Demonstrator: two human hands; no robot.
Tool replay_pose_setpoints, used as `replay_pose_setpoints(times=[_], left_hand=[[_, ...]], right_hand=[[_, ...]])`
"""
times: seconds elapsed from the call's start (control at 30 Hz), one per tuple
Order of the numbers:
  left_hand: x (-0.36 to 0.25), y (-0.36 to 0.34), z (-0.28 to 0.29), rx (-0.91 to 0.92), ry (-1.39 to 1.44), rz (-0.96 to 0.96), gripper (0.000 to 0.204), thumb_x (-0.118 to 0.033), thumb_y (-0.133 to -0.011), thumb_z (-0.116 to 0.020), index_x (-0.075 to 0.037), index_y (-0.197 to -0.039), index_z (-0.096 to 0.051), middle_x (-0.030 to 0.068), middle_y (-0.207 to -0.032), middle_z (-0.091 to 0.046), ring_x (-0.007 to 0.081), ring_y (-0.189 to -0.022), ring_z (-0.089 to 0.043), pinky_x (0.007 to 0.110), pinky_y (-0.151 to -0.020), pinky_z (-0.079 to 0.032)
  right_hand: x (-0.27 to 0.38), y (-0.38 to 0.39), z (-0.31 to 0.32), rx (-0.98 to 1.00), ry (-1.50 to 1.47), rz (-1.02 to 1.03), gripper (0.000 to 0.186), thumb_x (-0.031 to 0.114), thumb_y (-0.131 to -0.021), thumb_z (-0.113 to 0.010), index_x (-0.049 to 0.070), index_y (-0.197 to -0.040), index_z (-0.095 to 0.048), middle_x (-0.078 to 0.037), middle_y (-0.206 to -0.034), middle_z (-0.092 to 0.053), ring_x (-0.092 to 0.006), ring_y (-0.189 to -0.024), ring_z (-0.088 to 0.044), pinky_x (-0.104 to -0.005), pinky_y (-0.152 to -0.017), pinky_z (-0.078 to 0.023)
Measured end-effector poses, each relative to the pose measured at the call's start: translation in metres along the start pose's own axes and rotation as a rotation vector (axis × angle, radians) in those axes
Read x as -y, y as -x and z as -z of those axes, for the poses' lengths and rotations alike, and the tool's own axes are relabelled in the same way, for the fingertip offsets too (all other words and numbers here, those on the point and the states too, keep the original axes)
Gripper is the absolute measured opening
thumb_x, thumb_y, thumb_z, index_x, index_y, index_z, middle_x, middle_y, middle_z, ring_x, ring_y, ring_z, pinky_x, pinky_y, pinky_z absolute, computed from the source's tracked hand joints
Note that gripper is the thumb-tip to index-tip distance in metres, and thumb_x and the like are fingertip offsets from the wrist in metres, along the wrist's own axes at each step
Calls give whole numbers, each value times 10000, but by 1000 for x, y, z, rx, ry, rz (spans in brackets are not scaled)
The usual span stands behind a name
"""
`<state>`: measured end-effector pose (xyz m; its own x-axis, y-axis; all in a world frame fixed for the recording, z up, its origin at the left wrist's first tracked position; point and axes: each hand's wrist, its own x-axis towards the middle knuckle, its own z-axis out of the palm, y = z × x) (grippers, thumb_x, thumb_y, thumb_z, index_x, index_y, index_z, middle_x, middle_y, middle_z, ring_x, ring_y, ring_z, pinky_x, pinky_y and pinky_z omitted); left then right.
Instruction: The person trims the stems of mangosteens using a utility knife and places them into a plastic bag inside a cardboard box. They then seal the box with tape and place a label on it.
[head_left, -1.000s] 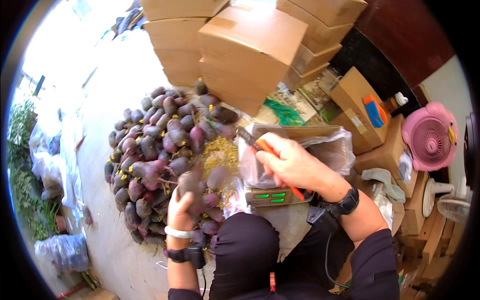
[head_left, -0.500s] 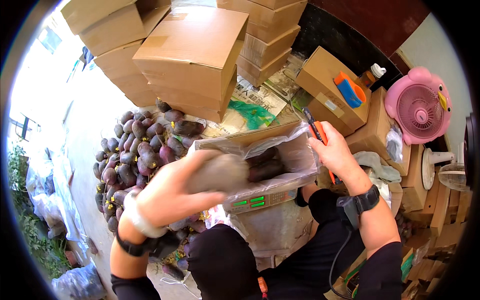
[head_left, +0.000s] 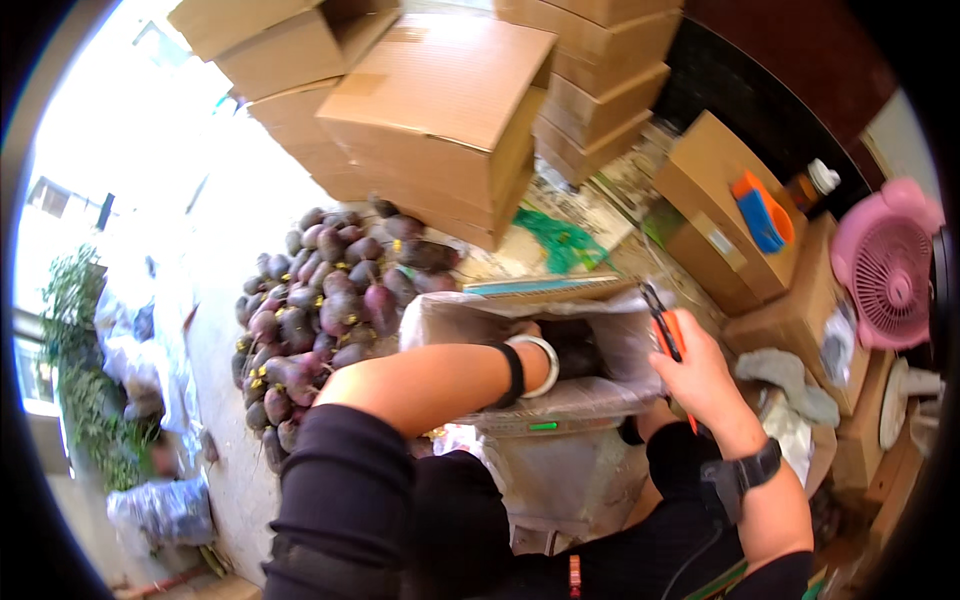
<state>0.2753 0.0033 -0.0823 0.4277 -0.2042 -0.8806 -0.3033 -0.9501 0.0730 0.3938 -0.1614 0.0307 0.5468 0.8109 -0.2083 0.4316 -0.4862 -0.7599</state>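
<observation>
The left hand (head_left: pixel 527 331) is down in the box (head_left: pixel 600 288), slightly toward twelve o'clock of its middle; its fingers are hidden, so I cannot tell whether it grips anything. Dark roots (head_left: pixel 577 352) lie inside toward three o'clock, with the pile (head_left: pixel 345 306) outside at nine to ten. The right hand (head_left: pixel 695 368) is closed around the cutters (head_left: pixel 662 322), at the box's three o'clock, tips toward eleven. If this is placing a root, lower it gently beside the others, avoid dragging the liner (head_left: pixel 440 318), and hold the cutters clear.
</observation>
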Motion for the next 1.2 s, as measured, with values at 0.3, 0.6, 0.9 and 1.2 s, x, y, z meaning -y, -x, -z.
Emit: replay_pose_setpoints(times=[0.3,0.6,0.9,1.2], left_hand=[[1,-24,-15,-455,627,-2,401,-207,-759,-694,-74,-1138,-683,140,-1240,-622,301,-1097,-621,434,-919,-485],[-5,-47,-17,-548,691,476,480,-295,-840,-607,-170,-1302,-566,152,-1333,-544,319,-1166,-565,411,-953,-462],[35,31,-38,-527,1162,35,486,-351,-868,-564,-173,-1319,-532,165,-1330,-538,319,-1148,-558,411,-971,-422],[36,-7,5,-374,740,46,387,-273,-824,-625,-118,-1179,-615,164,-1200,-604,328,-1063,-598,421,-910,-460]], right_hand=[[16,1,2,60,-152,-194,303,32,-773,-646,37,-1042,-505,-73,-789,-553,-181,-674,-569,-328,-618,-478],[22,-3,-3,84,-177,-191,260,-15,-788,-612,37,-1012,-490,-12,-754,-482,-100,-554,-497,-264,-467,-450],[15,-1,-4,81,-203,-237,279,-5,-785,-631,33,-1027,-496,-13,-762,-488,-107,-568,-507,-278,-479,-454],[11,-8,-5,83,-183,-182,283,39,-794,-656,32,-1037,-511,-36,-762,-507,-123,-607,-508,-303,-544,-458]])
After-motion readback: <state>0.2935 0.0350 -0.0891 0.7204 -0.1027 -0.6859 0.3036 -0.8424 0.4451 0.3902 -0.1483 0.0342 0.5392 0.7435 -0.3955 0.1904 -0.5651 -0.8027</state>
